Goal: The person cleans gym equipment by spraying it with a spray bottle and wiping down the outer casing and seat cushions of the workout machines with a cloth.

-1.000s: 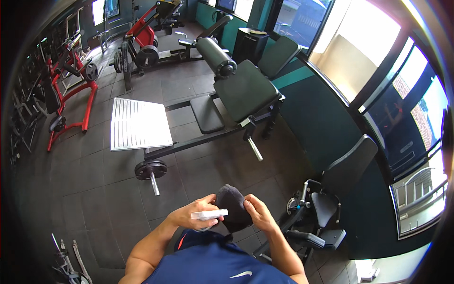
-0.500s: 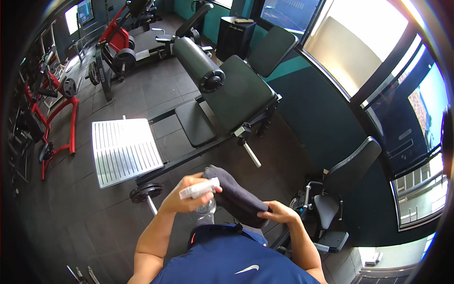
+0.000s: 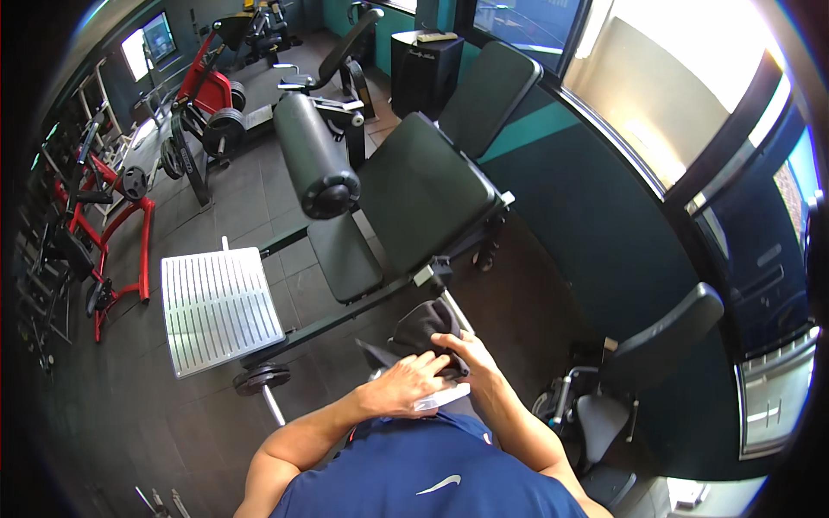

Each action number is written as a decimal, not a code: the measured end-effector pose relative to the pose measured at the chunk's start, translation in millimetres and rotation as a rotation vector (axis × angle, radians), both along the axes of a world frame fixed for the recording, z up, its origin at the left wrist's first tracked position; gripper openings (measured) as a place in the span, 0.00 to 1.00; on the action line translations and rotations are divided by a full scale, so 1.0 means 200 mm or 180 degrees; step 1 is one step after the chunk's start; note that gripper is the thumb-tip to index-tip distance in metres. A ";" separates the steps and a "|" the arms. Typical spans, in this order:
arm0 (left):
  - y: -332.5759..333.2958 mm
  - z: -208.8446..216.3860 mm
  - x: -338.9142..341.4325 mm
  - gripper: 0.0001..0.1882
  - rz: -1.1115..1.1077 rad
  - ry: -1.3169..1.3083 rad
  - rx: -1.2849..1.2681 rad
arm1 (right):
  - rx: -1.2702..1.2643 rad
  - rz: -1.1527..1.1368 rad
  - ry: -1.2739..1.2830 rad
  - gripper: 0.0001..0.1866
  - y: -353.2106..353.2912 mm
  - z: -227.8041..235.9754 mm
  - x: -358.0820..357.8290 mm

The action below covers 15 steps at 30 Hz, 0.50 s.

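Both of my hands meet close in front of my body, at a dark grey cloth (image 3: pixel 423 324) that is bunched up. My right hand (image 3: pixel 473 356) is closed on the cloth's right side, with its thumb on top. The fingers of my left hand (image 3: pixel 404 384) reach onto the cloth. Under that hand the white head of a spray bottle (image 3: pixel 444 397) sticks out, still in its grip; most of the bottle is hidden. Just ahead stands a gym machine with a dark padded seat (image 3: pixel 423 194) and a thick roller pad (image 3: pixel 313 155).
A ribbed metal footplate (image 3: pixel 220 306) lies left of the machine, near a black weight plate (image 3: pixel 261 377). At right is another padded seat (image 3: pixel 669 337) beside the dark wall. Red machines (image 3: pixel 142 250) stand at left, and a black speaker box (image 3: pixel 425 73) at the back.
My hands have come together, the right moving left and up. The cloth, stretched out between them before, is now bunched. The spray bottle's head has moved right and lower, with my left hand.
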<state>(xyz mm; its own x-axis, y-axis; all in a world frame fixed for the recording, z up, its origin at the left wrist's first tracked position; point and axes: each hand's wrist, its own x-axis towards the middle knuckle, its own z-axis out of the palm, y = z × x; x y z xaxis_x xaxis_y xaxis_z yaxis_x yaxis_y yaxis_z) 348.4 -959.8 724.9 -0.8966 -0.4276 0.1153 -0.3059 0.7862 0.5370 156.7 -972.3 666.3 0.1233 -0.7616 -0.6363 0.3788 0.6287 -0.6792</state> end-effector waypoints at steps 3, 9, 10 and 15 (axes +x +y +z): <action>-0.11 -0.08 -0.14 0.18 0.0050 0.0593 0.0704 | -0.0146 -0.0611 -0.0450 0.16 -0.27 0.14 -0.22; -0.34 -0.01 -0.40 0.09 0.1435 0.1340 0.0943 | -0.0407 -0.1041 -0.1212 0.19 -0.72 0.23 -0.74; -0.38 -0.03 -0.43 0.09 0.1557 0.1407 0.0726 | -0.0343 -0.1111 -0.1305 0.20 -0.77 0.27 -0.78; -0.61 -0.09 -0.50 0.09 0.2155 0.1684 0.0175 | -0.0904 -0.1297 -0.1439 0.22 -1.07 0.36 -0.95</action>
<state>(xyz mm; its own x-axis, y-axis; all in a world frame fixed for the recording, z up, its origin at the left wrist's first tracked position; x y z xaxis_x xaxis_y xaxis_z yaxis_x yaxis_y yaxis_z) 248.0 -1081.8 707.8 -0.2808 -0.8681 0.4094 -0.3982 0.4935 0.7732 -33.7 -1185.9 738.6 -0.0023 -0.9338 -0.3577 0.8340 0.1956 -0.5159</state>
